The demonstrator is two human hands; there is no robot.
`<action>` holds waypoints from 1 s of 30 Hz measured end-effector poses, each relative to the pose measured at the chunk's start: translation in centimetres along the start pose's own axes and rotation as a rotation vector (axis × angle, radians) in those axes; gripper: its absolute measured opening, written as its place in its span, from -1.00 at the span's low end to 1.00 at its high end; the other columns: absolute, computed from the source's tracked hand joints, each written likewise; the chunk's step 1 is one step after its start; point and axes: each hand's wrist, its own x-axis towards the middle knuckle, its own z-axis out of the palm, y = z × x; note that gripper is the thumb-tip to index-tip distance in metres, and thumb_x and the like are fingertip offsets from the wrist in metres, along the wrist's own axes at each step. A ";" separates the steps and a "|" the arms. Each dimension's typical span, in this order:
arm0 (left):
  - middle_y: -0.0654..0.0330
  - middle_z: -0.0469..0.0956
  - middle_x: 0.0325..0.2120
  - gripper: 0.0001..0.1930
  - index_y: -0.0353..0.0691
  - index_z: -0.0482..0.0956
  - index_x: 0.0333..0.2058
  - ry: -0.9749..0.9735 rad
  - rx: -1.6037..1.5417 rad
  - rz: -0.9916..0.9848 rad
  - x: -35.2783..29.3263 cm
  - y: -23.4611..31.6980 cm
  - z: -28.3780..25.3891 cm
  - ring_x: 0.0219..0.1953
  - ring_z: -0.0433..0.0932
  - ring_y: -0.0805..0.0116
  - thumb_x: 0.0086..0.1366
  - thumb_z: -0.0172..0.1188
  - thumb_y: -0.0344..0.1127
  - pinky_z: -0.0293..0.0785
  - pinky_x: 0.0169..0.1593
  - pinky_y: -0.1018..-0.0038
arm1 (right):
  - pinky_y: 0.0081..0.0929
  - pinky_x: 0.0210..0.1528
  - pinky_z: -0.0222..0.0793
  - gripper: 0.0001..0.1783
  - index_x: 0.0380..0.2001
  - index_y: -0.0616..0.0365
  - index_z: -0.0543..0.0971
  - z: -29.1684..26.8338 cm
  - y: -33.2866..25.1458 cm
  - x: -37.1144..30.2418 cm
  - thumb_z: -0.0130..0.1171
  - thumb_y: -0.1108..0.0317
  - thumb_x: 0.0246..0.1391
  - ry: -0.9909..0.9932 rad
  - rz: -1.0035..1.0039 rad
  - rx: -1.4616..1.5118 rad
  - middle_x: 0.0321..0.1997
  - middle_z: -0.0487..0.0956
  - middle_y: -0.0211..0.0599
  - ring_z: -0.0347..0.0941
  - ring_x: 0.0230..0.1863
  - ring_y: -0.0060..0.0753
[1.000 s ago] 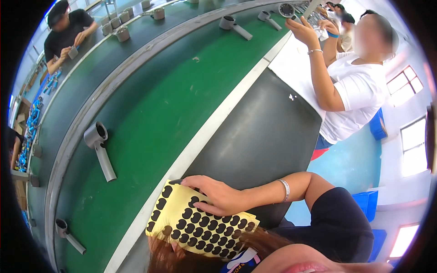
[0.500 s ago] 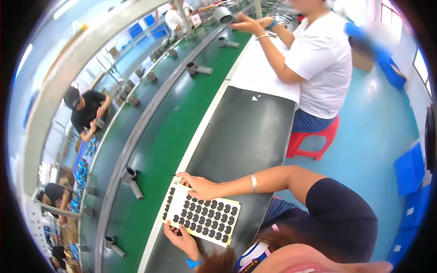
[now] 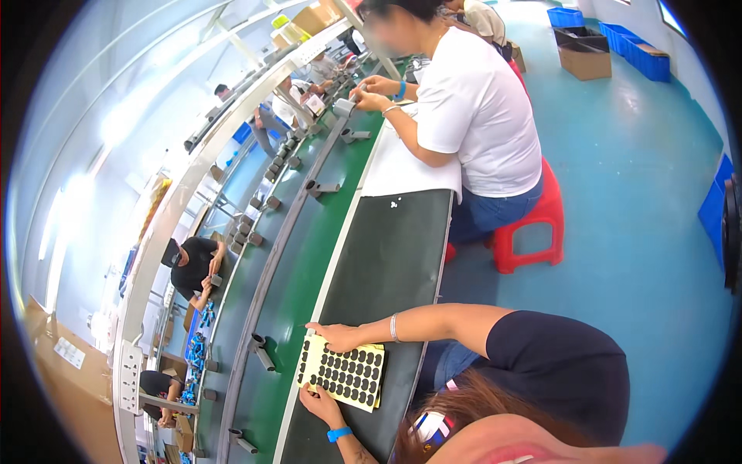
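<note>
A pale yellow-edged sheet of black kidney-shaped stickers lies on the dark bench mat, with another sheet edge showing beneath it. My left hand, with a blue wristband, pinches the sheet's lower left edge between thumb and fingers. Across the upper edge of the sheet rests my right hand, a silver bracelet on its wrist. Its fingertips are drawn together at the upper left corner. A small greyish bit shows by those fingertips, too small to name. Part of the sticker rows is hidden under this hand.
Left of the bench mat runs a green conveyor carrying grey pipe fittings. A co-worker in white sits on a red stool, holding a grey fitting. Small white bits lie on the mat. More people work across the line.
The whole view has shifted, showing more of the left side. The dark thin thing by my right fingertips no longer shows. The co-worker in white holds the grey fitting nearer the conveyor.
</note>
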 end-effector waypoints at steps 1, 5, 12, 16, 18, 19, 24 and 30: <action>-0.04 0.34 -0.08 -0.66 -0.44 0.38 -0.05 -0.002 -0.011 -0.004 0.1 -0.1 0.1 -0.18 0.40 0.17 0.17 0.04 -0.50 0.39 -0.18 0.39 | -0.10 0.06 0.30 -0.17 0.27 0.09 -0.09 -0.2 -0.3 -0.3 -0.01 0.62 -0.08 0.006 -0.005 0.007 0.01 0.42 0.21 0.39 0.02 0.19; -0.08 0.35 -0.08 -0.67 -0.43 0.40 -0.06 -0.013 0.040 0.000 0.4 -0.3 0.2 -0.13 0.40 0.11 0.17 0.06 -0.47 0.41 -0.16 0.35 | -0.10 0.11 0.26 -0.17 0.28 0.08 -0.09 0.0 -0.2 -0.8 0.04 0.58 -0.03 0.014 -0.020 -0.007 0.12 0.35 0.15 0.34 0.09 0.17; -0.05 0.36 -0.10 -0.67 -0.41 0.41 -0.07 0.014 0.006 -0.023 0.0 -0.1 -0.1 -0.13 0.39 0.11 0.17 0.08 -0.46 0.40 -0.16 0.35 | -0.08 0.12 0.28 -0.29 0.28 -0.02 -0.03 0.7 -0.8 -1.7 -0.05 0.48 0.10 0.031 -0.040 -0.097 0.21 0.27 0.08 0.35 0.08 0.15; -0.02 0.36 -0.09 -0.69 -0.40 0.43 -0.10 0.011 0.004 -0.073 -0.4 -0.6 -0.2 -0.18 0.41 0.15 0.16 0.10 -0.46 0.39 -0.19 0.40 | -0.06 0.13 0.24 -0.29 0.28 0.04 -0.02 1.1 -1.1 -2.1 -0.09 0.51 0.05 0.037 -0.011 -0.124 0.22 0.25 0.10 0.34 0.09 0.17; -0.06 0.37 -0.09 -0.69 -0.41 0.43 -0.11 0.039 -0.093 -0.083 -0.7 -0.7 -0.5 -0.14 0.42 0.06 0.14 0.11 -0.46 0.38 -0.13 0.34 | -0.18 0.17 0.25 -0.34 0.26 0.04 0.07 1.5 -1.3 -2.0 -0.05 0.45 0.06 0.064 -0.007 -0.111 0.26 0.25 0.00 0.33 0.14 0.09; -0.06 0.37 -0.09 -0.69 -0.41 0.43 -0.11 0.046 -0.076 -0.128 -0.6 -0.6 -0.5 -0.14 0.42 0.06 0.14 0.11 -0.46 0.38 -0.13 0.34 | -0.20 0.18 0.24 -0.34 0.25 0.06 0.09 1.5 -1.5 -1.8 -0.04 0.44 0.05 0.072 0.023 -0.090 0.25 0.26 0.01 0.32 0.15 0.09; -0.14 0.35 -0.03 -0.61 -0.38 0.38 -0.04 -0.006 0.056 0.043 0.2 0.2 -0.2 0.05 0.28 -0.12 0.14 0.13 -0.42 0.14 0.13 0.13 | -0.21 0.17 0.25 -0.33 0.24 0.19 0.09 0.5 -1.9 -1.3 -0.04 0.46 0.02 0.137 0.010 -0.119 0.21 0.27 0.13 0.34 0.10 0.12; -0.12 0.29 0.06 -0.61 -0.31 0.38 0.00 0.015 0.006 -0.050 -0.2 0.7 -0.8 0.10 0.23 -0.08 0.18 0.12 -0.40 0.14 0.16 0.17 | -0.31 0.17 0.29 -0.34 0.21 0.22 0.04 1.5 -0.4 -0.2 0.04 0.52 0.06 0.096 -0.059 -0.132 0.15 0.30 0.02 0.33 0.15 -0.05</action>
